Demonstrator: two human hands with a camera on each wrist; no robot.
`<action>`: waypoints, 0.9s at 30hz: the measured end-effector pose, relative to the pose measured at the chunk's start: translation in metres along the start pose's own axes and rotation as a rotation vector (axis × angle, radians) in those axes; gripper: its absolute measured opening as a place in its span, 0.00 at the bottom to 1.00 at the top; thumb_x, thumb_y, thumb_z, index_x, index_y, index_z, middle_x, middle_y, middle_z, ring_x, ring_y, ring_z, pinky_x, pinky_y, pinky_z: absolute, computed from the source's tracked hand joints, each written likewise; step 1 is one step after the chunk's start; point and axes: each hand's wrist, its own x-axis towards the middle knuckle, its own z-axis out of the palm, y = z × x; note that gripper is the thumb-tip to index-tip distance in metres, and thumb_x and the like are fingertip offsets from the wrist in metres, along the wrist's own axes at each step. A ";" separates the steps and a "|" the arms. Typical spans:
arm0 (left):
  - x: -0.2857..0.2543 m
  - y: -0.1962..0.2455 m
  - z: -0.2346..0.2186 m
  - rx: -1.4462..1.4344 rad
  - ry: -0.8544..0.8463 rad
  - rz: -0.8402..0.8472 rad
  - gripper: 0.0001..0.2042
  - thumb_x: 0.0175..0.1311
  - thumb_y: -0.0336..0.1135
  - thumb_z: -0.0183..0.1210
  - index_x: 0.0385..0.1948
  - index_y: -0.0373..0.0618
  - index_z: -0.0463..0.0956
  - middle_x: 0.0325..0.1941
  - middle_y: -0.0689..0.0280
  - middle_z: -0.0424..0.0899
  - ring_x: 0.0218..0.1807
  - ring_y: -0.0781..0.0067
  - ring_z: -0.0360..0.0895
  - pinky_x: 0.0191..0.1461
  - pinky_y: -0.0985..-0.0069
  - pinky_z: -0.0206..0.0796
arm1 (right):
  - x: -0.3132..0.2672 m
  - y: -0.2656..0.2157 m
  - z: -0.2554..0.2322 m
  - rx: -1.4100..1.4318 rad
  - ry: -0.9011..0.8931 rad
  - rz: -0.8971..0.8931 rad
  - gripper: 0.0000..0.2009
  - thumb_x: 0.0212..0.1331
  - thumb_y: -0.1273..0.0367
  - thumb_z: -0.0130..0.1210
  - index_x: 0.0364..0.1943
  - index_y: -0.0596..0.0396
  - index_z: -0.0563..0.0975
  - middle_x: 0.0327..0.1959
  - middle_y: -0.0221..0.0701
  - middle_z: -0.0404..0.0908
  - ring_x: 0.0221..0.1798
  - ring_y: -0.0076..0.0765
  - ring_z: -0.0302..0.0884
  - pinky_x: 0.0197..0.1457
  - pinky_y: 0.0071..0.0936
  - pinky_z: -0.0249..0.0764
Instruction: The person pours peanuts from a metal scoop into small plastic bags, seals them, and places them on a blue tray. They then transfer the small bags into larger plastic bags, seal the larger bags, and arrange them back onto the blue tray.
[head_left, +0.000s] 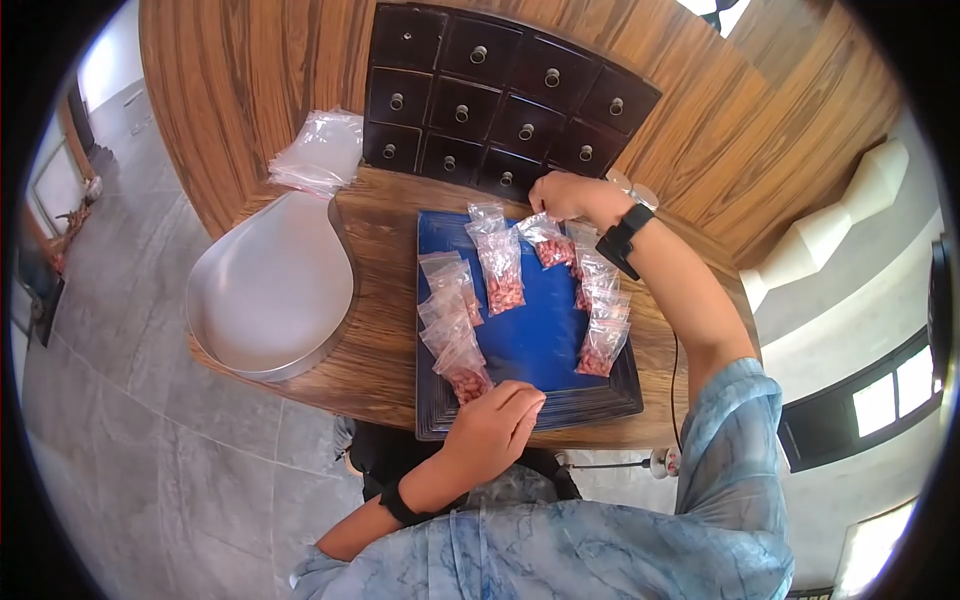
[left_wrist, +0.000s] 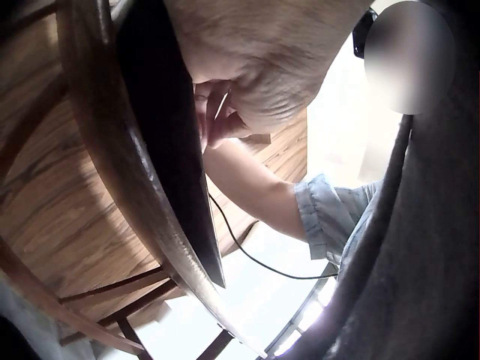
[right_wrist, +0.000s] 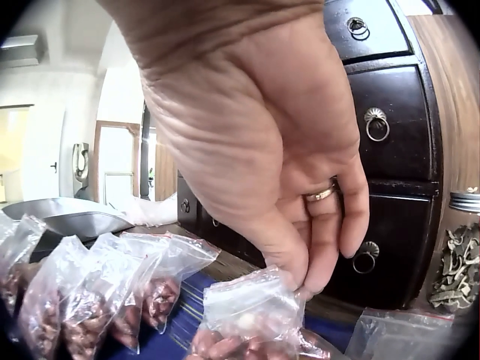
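Note:
My right hand (head_left: pixel 565 196) is at the far side of a blue tray with a dark rim (head_left: pixel 545 345). Between thumb and fingertips it pinches the top corner of a clear zip bag of red-skinned peanuts (right_wrist: pixel 244 330), as the right wrist view shows. More such bags lie in a left column (head_left: pixel 448 320), in the upper middle (head_left: pixel 502 275) and along the right side (head_left: pixel 603 340). At the tray's near edge my left hand (head_left: pixel 490 430) rests with loosely curled fingers, nothing visible in them, close to the nearest left bag (head_left: pixel 468 380).
Behind the tray stands a dark cabinet of small drawers (head_left: pixel 462 112). To the left are a metal scoop-shaped pan (head_left: pixel 270 285) and a stack of plastic bags (head_left: pixel 320 150). A lidded jar with dried pieces (right_wrist: pixel 459 262) stands beside the cabinet. A black cable (head_left: pixel 677 390) hangs at the table's right.

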 end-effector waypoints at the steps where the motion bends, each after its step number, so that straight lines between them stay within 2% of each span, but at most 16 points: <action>1: 0.000 0.000 0.000 -0.004 0.001 -0.002 0.07 0.58 0.25 0.57 0.37 0.40 0.76 0.37 0.59 0.80 0.35 0.60 0.79 0.37 0.71 0.71 | 0.000 -0.001 -0.002 0.001 -0.028 0.044 0.15 0.42 0.79 0.55 0.38 0.55 0.80 0.36 0.40 0.82 0.41 0.47 0.78 0.41 0.36 0.73; 10: 0.003 0.001 0.005 0.063 -0.005 0.057 0.06 0.56 0.24 0.57 0.36 0.40 0.75 0.35 0.60 0.80 0.34 0.59 0.79 0.36 0.71 0.72 | -0.016 0.003 0.010 0.071 0.105 0.007 0.11 0.42 0.77 0.56 0.34 0.55 0.80 0.33 0.39 0.81 0.40 0.46 0.79 0.41 0.35 0.73; 16: 0.001 0.000 0.005 0.078 0.005 0.060 0.07 0.55 0.24 0.58 0.36 0.40 0.76 0.35 0.60 0.80 0.34 0.59 0.79 0.36 0.71 0.72 | -0.020 0.001 0.007 0.046 0.097 0.015 0.09 0.42 0.77 0.57 0.31 0.56 0.79 0.33 0.39 0.81 0.39 0.45 0.78 0.40 0.35 0.73; 19: 0.001 0.001 0.004 0.080 0.006 0.051 0.07 0.55 0.23 0.58 0.36 0.40 0.76 0.36 0.59 0.80 0.34 0.59 0.79 0.36 0.71 0.72 | -0.040 -0.007 -0.012 0.034 0.111 -0.110 0.08 0.45 0.77 0.55 0.32 0.57 0.80 0.32 0.39 0.82 0.39 0.44 0.80 0.39 0.34 0.74; 22: 0.001 0.003 0.003 0.086 0.001 0.043 0.07 0.55 0.23 0.57 0.36 0.40 0.76 0.36 0.59 0.80 0.34 0.59 0.79 0.36 0.71 0.72 | -0.059 -0.017 -0.028 0.194 0.099 0.013 0.07 0.43 0.78 0.55 0.29 0.59 0.79 0.27 0.39 0.82 0.33 0.40 0.81 0.36 0.30 0.74; 25: 0.001 0.003 0.003 0.101 -0.009 0.049 0.07 0.55 0.23 0.57 0.36 0.40 0.76 0.36 0.59 0.80 0.35 0.59 0.79 0.36 0.71 0.72 | -0.082 -0.025 -0.038 0.409 0.124 0.021 0.07 0.43 0.79 0.54 0.29 0.59 0.79 0.24 0.39 0.81 0.29 0.36 0.81 0.34 0.28 0.74; 27: 0.001 0.003 0.004 0.111 -0.015 0.054 0.07 0.55 0.23 0.58 0.36 0.40 0.76 0.36 0.59 0.80 0.35 0.59 0.79 0.36 0.71 0.72 | -0.079 -0.010 -0.022 0.535 0.080 0.024 0.08 0.43 0.78 0.54 0.30 0.58 0.79 0.26 0.39 0.82 0.31 0.38 0.82 0.36 0.29 0.74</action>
